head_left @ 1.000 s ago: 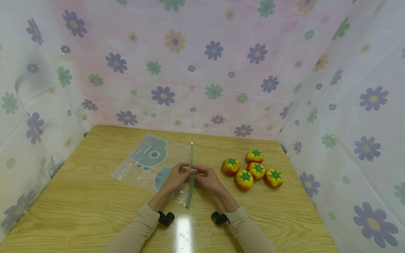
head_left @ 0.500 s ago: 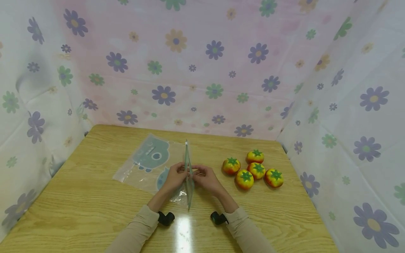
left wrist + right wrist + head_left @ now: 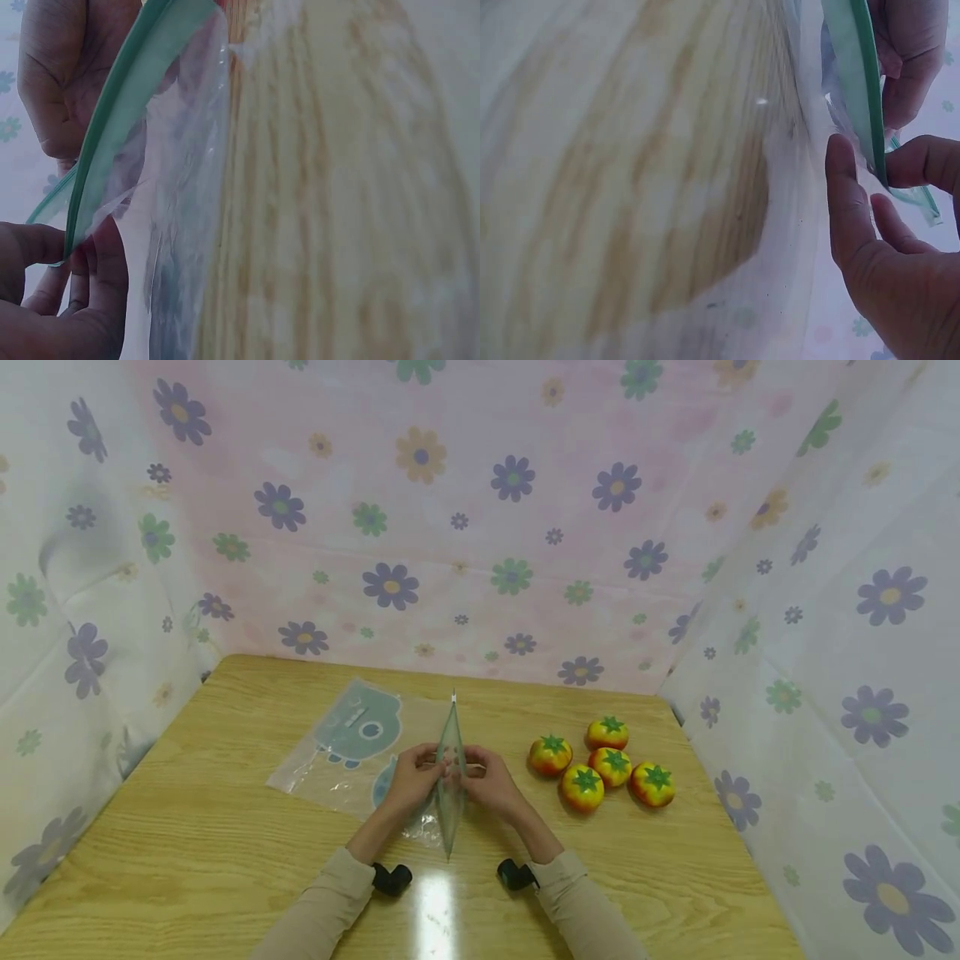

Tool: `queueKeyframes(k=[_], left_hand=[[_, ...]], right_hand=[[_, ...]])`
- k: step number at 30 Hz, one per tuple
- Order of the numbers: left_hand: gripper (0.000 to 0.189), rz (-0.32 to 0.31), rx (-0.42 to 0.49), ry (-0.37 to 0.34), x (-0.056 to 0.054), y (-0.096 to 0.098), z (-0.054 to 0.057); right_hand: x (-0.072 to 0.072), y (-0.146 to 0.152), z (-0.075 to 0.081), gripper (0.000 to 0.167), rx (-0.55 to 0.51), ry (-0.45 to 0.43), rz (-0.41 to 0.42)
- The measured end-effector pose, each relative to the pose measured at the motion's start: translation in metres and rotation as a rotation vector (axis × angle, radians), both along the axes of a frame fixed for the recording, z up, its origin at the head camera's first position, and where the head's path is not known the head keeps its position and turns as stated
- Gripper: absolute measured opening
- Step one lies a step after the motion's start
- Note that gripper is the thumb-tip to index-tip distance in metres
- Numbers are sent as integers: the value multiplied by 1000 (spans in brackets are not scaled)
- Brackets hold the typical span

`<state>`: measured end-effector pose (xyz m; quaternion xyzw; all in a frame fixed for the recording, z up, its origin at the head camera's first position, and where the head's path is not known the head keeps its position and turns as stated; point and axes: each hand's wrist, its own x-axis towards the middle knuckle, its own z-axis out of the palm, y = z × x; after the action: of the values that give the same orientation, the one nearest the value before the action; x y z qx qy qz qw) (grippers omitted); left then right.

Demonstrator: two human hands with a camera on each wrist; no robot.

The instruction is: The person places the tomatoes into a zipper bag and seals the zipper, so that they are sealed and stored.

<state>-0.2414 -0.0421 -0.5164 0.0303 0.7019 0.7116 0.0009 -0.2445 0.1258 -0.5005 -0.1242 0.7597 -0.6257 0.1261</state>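
A clear plastic zip bag [image 3: 352, 739] with blue-green cartoon prints lies on the table, its zip edge raised upright in the middle. My left hand [image 3: 412, 781] pinches the left lip of the mouth; in the left wrist view, thumb and fingers hold the green zip strip [image 3: 94, 157]. My right hand [image 3: 491, 783] pinches the right lip between thumb and fingers, as the right wrist view shows at the green strip [image 3: 870, 90]. The lips stand apart in a narrow diamond. A small white zip slider [image 3: 453, 698] sits at the far end.
Several glossy yellow-red tomatoes [image 3: 582, 787] with green star-shaped tops sit clustered right of my hands. The wooden table [image 3: 187, 827] is bounded by flower-printed cloth [image 3: 465, 552] at the back and sides.
The bag's mouth has gone from a closed line to a spread diamond. My hands have moved slightly apart, each holding its own lip. The tomatoes have stayed put.
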Motion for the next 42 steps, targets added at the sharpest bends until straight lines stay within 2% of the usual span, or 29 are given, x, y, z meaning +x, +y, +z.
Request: queueKeyframes(k=[4,8,14,17,21,27,34,42], left_hand=[[27,12,-26,-26,-2,-1,0],[23,8,-43,-18,-4,-2,1],[23,-70,-58,-11,-2,-6,10],[22,-110,-27,-48,-2,-8,14],[23,-149,34,-61,-5,-10,15],[28,-200,92,-30,-6,-11,17],[27,-178,82,-33,-4,-16,23],[30,-179,90,-54,-2,-23,28]], right_hand=[[-1,-1,-1,51,-7,11,29],[-2,-2,0,45,-21,36,51],[-2,-3,3,32,-31,54,41],[-2,-3,3,30,-21,68,23],[-2,-3,4,30,-37,78,-12],[-1,-1,5,30,-93,92,-22],[-1,-1,5,27,-101,111,-39],[-1,0,10,26,-114,85,-48]])
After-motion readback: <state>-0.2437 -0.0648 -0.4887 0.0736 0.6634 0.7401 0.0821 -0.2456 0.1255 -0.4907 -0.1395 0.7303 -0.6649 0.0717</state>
